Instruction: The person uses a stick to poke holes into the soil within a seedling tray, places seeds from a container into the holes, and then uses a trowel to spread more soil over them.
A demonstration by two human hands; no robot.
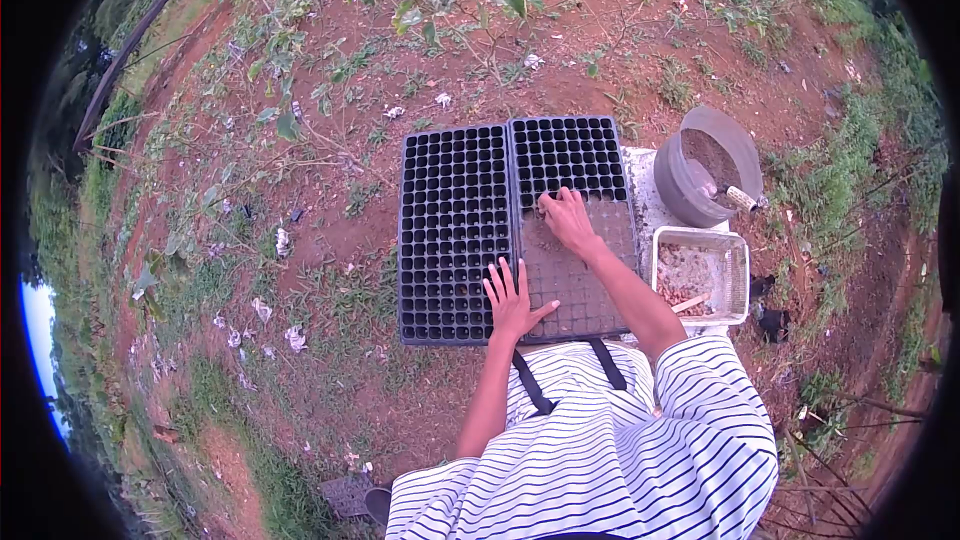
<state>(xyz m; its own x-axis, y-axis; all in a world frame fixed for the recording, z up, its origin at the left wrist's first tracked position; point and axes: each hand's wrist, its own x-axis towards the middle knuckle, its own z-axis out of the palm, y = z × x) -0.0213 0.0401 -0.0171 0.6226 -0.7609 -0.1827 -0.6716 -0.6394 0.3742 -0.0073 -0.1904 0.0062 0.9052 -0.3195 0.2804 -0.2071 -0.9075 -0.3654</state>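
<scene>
Black plastic seedling trays, two, side by side: left tray (pixel 452 230) empty, right tray (pixel 572 155) part-filled with soil. Left hand (pixel 512 298) lies flat and empty, fingers spread, across their seam. Right hand (pixel 568 220) curls onto the soil ahead of it, its grip unclear. One grey bucket (pixel 688 185) and one white crate (pixel 700 233) sit to its right.

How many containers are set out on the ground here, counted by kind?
seedling trays: 2
bucket: 1
white basket: 1
Total: 4

black seed trays (pixel 455 230), grey bucket (pixel 690 180), striped shirt (pixel 620 450)
</scene>
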